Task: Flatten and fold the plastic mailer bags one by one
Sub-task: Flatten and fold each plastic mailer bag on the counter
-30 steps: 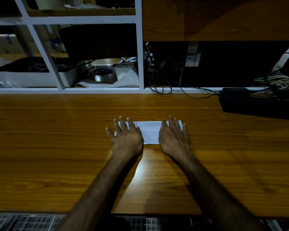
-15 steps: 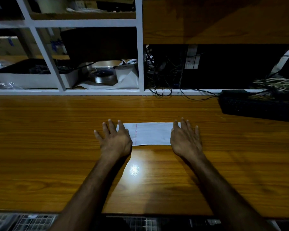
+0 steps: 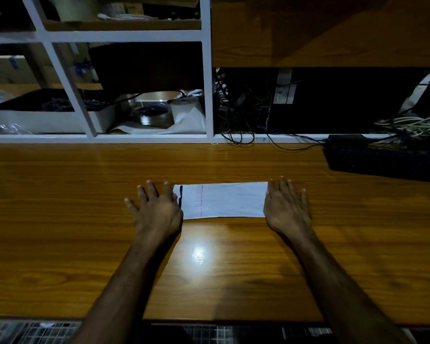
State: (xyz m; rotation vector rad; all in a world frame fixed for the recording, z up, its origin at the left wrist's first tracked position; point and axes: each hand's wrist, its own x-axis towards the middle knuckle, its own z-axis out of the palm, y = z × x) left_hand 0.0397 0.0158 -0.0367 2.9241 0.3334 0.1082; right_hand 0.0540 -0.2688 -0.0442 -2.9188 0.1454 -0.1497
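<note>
Head view: pressing folded white mailer bag (image 3: 224, 200) flat on wooden desk (image 3: 60, 232), left hand (image 3: 157, 209) at nine o'clock end, right hand (image 3: 287, 209) at three o'clock end, fingers spread, gripping nothing; best sweeping outward evenly, keeping palms low.

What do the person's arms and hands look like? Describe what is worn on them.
Both forearms are bare as far as the frame shows: no sleeves in view. The left hand and right hand wear no gloves, and no rings, watch or bracelets are visible in the dim light. The fingernails are short.

Left hand (image 3: 158, 212) and right hand (image 3: 287, 211) palm-down, well apart — fingers (image 3: 152, 188) straight, spread
</note>
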